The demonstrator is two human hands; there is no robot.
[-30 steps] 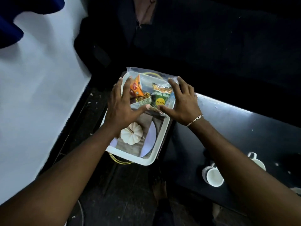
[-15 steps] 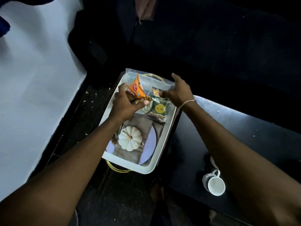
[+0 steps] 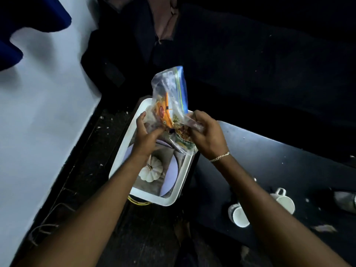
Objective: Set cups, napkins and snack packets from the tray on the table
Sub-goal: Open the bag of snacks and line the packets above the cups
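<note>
Mid-frame, above the white tray (image 3: 125,149) — left hand (image 3: 147,135) and right hand (image 3: 208,134), each grip clamped on the clear bag (image 3: 169,87) of snack packets (image 3: 163,112).

A small white ribbed pumpkin ornament (image 3: 149,171) lies near the middle of the tray floor, toward its left edge, on a grey cloth-like printed liner (image 3: 152,185). A pale lilac round disc (image 3: 170,177) shows beside it, toward the right edge. A thin gold chain bracelet (image 3: 219,157) circles a wrist. A broad white surface (image 3: 38,122) fills the left, with a deep blue shape (image 3: 28,18) at its top corner. Dark speckled floor (image 3: 146,237) lies below.
</note>
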